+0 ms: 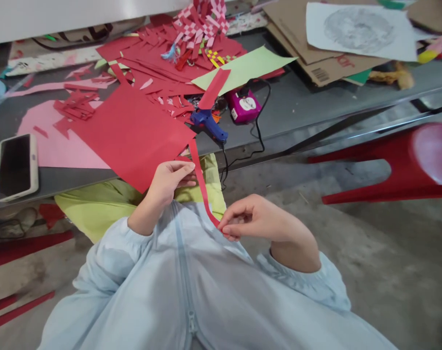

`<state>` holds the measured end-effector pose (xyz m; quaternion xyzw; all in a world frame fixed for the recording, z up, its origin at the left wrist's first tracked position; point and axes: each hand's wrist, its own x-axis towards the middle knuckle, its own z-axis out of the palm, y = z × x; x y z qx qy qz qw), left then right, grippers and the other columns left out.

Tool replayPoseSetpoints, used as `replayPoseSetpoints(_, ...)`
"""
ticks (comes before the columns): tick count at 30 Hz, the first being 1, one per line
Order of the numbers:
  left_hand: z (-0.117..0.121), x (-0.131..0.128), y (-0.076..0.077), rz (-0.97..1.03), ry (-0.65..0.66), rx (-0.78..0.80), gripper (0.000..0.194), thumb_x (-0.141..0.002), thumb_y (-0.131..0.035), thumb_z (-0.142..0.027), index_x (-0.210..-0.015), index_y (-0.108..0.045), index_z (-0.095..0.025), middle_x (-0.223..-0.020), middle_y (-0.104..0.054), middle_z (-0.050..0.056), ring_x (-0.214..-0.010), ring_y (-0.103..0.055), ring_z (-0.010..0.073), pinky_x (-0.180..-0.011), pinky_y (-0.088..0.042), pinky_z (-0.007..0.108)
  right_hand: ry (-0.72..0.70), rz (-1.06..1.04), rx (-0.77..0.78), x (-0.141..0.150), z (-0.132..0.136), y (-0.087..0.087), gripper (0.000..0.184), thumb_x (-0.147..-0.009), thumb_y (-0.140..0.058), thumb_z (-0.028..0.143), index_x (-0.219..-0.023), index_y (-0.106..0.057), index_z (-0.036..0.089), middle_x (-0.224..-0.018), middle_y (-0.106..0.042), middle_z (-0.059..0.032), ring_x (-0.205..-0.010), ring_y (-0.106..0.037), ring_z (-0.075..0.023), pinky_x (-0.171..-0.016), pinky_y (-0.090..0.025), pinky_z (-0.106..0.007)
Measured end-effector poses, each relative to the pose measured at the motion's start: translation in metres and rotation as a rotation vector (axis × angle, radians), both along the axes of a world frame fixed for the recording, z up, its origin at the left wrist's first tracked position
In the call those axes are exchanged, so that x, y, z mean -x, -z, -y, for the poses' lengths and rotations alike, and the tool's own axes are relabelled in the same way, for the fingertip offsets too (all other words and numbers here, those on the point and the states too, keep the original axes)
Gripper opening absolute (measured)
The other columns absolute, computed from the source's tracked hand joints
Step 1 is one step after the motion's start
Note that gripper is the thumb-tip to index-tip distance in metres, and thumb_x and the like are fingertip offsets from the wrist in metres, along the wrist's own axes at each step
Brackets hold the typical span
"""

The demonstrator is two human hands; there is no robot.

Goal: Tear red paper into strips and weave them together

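Observation:
A long, narrow red paper strip (201, 182) hangs between my hands in front of my lap. My right hand (255, 218) is closed, pinching the strip's lower end between thumb and fingers. My left hand (172, 180) is closed at the strip's upper part, thumb tip against its left edge; the fingers behind are partly hidden. Just past my left hand, a large red paper sheet (133, 131) overhangs the table edge. A blue glue gun (210, 124) lies beyond the strip, with a short red paper piece (214, 89) over its far end.
On the dark table (290, 112) are a purple box (244, 105) with a black cord, green paper (246, 68), pink paper (66, 146), red scraps and woven pieces (202, 22). A phone (17, 166) lies left, cardboard (326, 70) right. Red stools (399, 163) flank me.

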<state>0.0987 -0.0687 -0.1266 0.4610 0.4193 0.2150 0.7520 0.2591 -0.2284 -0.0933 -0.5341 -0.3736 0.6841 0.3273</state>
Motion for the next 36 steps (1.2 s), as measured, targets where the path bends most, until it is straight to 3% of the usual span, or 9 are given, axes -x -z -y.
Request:
replayPoseSetpoints(8, -0.004, -0.001, -0.001, -0.058, -0.066, -0.205, 0.035, -0.059, -0.085, -0.046, -0.073, -0.074, -0.015, -0.07, -0.073, 0.004, -0.062, -0.067, 0.015, -0.062, -0.061, 0.029, 0.108, -0.045, -0.124, -0.003, -0.007, 0.0, 0.028, -0.065, -0.083, 0.018, -0.092, -0.081, 0.023, -0.086, -0.08, -0.0049, -0.078, -0.077, -0.0168, -0.074, -0.064, -0.027)
replayPoseSetpoints(11, -0.003, 0.003, -0.005, -0.084, -0.071, -0.27, 0.027, -0.065, -0.08, -0.04, -0.073, -0.075, -0.015, -0.071, -0.074, 0.004, -0.062, -0.067, 0.015, -0.062, -0.06, 0.027, 0.237, -0.014, -0.172, 0.002, -0.017, -0.001, 0.013, -0.069, -0.082, 0.026, -0.081, -0.081, 0.023, -0.073, -0.078, -0.0044, -0.066, -0.074, -0.0154, -0.061, -0.061, -0.026)
replayPoseSetpoints(14, 0.0, 0.008, -0.013, -0.148, -0.046, -0.339, 0.017, -0.069, -0.075, -0.034, -0.071, -0.075, -0.017, -0.068, -0.073, 0.002, -0.061, -0.068, 0.0152, -0.061, -0.058, 0.026, 0.349, 0.073, -0.298, 0.008, -0.033, 0.0, 0.007, -0.072, -0.081, 0.029, -0.077, -0.081, 0.024, -0.064, -0.072, -0.001, -0.046, -0.056, -0.0073, -0.041, -0.045, -0.02)
replayPoseSetpoints(17, 0.005, 0.014, -0.018, -0.235, 0.004, -0.394, 0.014, -0.071, -0.072, -0.031, -0.068, -0.075, -0.018, -0.064, -0.072, 0.001, -0.058, -0.067, 0.0156, -0.057, -0.056, 0.025, 0.453, 0.146, -0.452, 0.013, -0.048, 0.004, 0.006, -0.07, -0.081, 0.026, -0.077, -0.081, 0.026, -0.08, -0.073, -0.0015, -0.062, -0.059, -0.0086, -0.05, -0.047, -0.022)
replayPoseSetpoints(21, 0.014, 0.024, -0.017, -0.257, 0.077, -0.366, 0.015, -0.072, -0.071, -0.032, -0.069, -0.075, -0.018, -0.065, -0.073, 0.002, -0.057, -0.067, 0.0161, -0.055, -0.055, 0.024, 0.558, 0.064, -0.368, 0.022, -0.061, 0.014, 0.01, -0.069, -0.082, 0.029, -0.076, -0.079, 0.023, -0.073, -0.073, 0.0002, -0.059, -0.058, -0.0088, -0.056, -0.05, -0.025)
replayPoseSetpoints(26, 0.023, 0.033, -0.013, -0.271, 0.11, -0.313, 0.016, -0.073, -0.07, -0.032, -0.068, -0.074, -0.017, -0.067, -0.074, 0.002, -0.057, -0.067, 0.0143, -0.055, -0.057, 0.023, 0.717, -0.131, -0.252, 0.034, -0.068, 0.024, 0.036, -0.059, -0.089, 0.035, -0.09, -0.075, 0.022, -0.065, -0.071, 0.0047, -0.055, -0.059, -0.0073, -0.059, -0.052, -0.023)
replayPoseSetpoints(36, 0.029, 0.039, -0.019, -0.344, 0.144, -0.393, 0.015, -0.072, -0.064, -0.024, -0.073, -0.077, -0.016, -0.065, -0.074, 0.001, -0.057, -0.067, 0.0126, -0.053, -0.051, 0.019, 0.683, -0.177, -0.247, 0.04, -0.079, 0.033, 0.024, -0.06, -0.087, 0.037, -0.07, -0.073, 0.02, -0.058, -0.067, 0.0044, -0.047, -0.053, -0.0053, -0.046, -0.047, -0.02)
